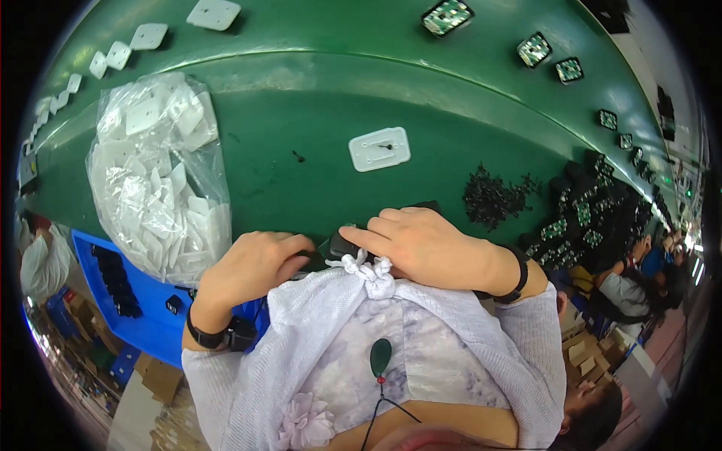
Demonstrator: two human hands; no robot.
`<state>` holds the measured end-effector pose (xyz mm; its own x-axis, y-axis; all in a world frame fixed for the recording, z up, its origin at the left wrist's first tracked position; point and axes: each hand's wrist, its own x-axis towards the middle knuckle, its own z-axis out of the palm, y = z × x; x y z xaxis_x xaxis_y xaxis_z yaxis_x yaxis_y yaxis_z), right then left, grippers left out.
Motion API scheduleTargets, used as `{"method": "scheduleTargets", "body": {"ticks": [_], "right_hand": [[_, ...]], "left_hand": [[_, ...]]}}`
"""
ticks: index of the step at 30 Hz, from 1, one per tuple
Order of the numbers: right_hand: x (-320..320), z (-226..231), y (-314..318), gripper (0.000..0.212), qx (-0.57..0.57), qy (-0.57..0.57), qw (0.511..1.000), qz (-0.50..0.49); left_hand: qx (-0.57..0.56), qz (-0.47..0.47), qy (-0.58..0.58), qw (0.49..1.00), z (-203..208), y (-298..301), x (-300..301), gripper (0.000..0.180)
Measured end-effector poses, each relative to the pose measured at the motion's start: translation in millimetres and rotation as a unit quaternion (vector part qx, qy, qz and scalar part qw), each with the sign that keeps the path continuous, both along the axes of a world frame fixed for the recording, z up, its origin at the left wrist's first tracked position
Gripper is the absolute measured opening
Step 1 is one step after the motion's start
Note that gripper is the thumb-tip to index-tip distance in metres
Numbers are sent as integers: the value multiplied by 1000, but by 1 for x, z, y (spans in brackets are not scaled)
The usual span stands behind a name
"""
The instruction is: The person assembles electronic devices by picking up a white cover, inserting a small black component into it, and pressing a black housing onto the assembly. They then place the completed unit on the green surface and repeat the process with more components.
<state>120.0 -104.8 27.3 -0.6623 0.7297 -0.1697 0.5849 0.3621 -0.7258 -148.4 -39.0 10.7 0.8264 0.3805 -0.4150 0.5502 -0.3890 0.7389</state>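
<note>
At the table's near edge my right hand (410, 240) is closed around a small black plastic housing (344, 245), which is partly covered by the fingers. Another dark piece (429, 205) pokes out just beyond that hand's knuckles. My left hand (262, 259) rests to the left of the housing, fingers bent and thumb apart from them, with nothing visible between. Beyond both hands lies a white rectangular plastic plate (362, 157) with a small dark screw-like piece on it. A similar small black piece (298, 156) lies alone to its left.
A clear bag (162, 180) of white plates stands at the left, above a blue bin (150, 304) holding black parts. Small black pieces (495, 197) are heaped at the right, beside piled circuit-board housings (583, 214). White plates (213, 14) and boards (447, 16) line the far strip.
</note>
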Motion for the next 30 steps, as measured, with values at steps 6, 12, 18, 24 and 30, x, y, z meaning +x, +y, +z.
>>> {"method": "scheduleTargets", "body": {"ticks": [6, 12, 18, 24, 30], "right_hand": [[1, -8, 12, 49, -25, 65, 997, -43], [0, -3, 37, 55, 181, -64, 972, -136], [7, -20, 53, 56, 156, -160, 960, -172], [12, -25, 59, 54, 160, -126, 962, -180], [23, -18, 61, 52, 136, -133, 963, -192]], "left_hand": [[43, 33, -64, 996, -15, -11, 32, 43], [103, 72, -73, 989, -23, -6, 26, 32], [361, 256, -72, 894, -17, 23, 22, 31], [451, 352, 48, 819, 1, 41, -32, 26], [514, 311, 132, 789, 5, 69, -50, 34]]}}
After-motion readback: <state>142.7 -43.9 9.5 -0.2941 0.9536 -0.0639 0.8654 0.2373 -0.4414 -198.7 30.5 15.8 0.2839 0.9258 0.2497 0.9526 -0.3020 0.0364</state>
